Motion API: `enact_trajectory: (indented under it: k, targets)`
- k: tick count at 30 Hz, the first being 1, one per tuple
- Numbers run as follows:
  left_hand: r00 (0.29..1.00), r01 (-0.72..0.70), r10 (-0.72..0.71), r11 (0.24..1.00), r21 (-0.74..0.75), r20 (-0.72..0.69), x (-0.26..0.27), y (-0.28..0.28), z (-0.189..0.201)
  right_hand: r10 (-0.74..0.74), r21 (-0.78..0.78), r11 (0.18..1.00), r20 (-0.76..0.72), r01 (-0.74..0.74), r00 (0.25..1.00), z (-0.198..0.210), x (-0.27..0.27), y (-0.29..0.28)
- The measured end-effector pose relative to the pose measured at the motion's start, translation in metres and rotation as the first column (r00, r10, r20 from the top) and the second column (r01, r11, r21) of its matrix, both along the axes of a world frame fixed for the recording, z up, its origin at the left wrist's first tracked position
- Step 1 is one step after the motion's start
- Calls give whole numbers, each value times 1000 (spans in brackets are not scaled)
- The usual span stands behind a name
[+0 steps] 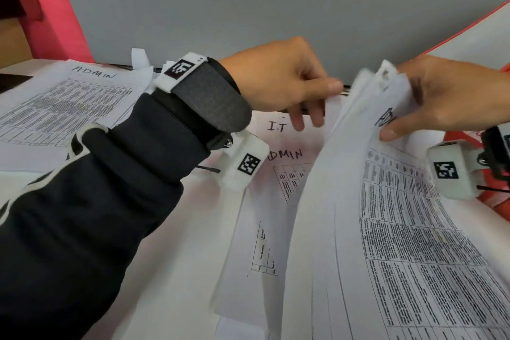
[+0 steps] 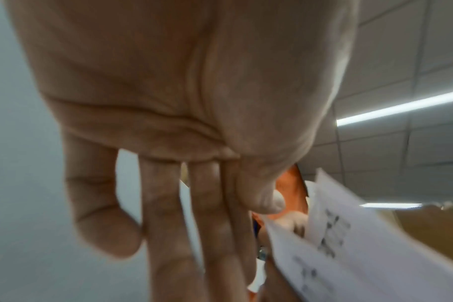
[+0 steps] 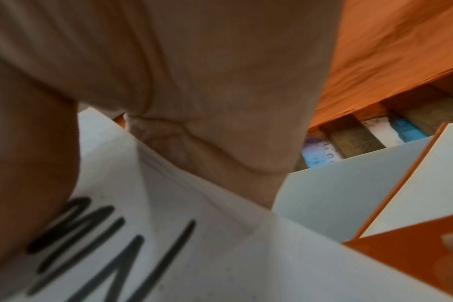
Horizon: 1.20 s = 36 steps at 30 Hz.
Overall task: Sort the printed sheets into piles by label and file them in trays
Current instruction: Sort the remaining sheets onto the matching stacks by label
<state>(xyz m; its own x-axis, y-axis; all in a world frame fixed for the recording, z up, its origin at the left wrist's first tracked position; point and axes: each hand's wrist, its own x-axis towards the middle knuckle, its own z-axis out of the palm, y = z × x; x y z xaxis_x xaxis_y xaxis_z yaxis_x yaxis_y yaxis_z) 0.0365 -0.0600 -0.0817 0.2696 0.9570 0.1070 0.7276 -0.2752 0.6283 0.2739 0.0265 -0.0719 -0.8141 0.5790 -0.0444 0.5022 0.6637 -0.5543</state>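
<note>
My right hand (image 1: pixel 400 119) grips a thick stack of printed sheets (image 1: pixel 400 229) at its top end and bends it upward, thumb on a handwritten label. The right wrist view shows that top sheet (image 3: pixel 168 245) with large black letters under my thumb. My left hand (image 1: pixel 323 105) reaches into the gap, thumb above and fingers below, pinching the top edge of one sheet (image 1: pixel 335 99) at the stack's left side. The left wrist view shows blurred printed sheets (image 2: pixel 349 245) beside my fingers (image 2: pixel 168 224). Under the lifted stack lie a sheet marked I.T (image 1: pixel 276 126) and one marked ADMIN (image 1: pixel 287 154).
A separate pile headed ADMIN (image 1: pixel 93 72) lies at the far left of the white table (image 1: pixel 179 257). A red upright panel (image 1: pixel 55 8) stands at the back left, and a grey wall (image 1: pixel 276 8) runs behind. A red-edged tray (image 1: pixel 469 36) stands at the right.
</note>
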Motion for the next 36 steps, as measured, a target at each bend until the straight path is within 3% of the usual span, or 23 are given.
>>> enact_trajectory:
  k: [2,5,7,13,22,36]
  targets:
    - [976,-66,53,996,-55,-212,-5,5,-6,17,1,1000,-87,-17,996,7,7,-1]
    - [795,-169,75,981,-100,-602,-14,13,-18,29,-5,1000,-175,-31,984,14,17,1]
    - [716,-221,16,953,-206,-698,-16,17,-25,38,-22,999,-173,-43,984,15,21,4]
    - [658,-319,73,929,-190,-749,-16,19,-38,40,-12,999,-97,-41,994,15,19,3]
    - [713,-340,198,937,-85,-673,-15,16,-26,-20,-16,1000,-94,19,995,13,19,4]
    - [693,-372,291,928,19,-660,-10,7,-13,-43,-41,998,-10,42,999,13,13,-4]
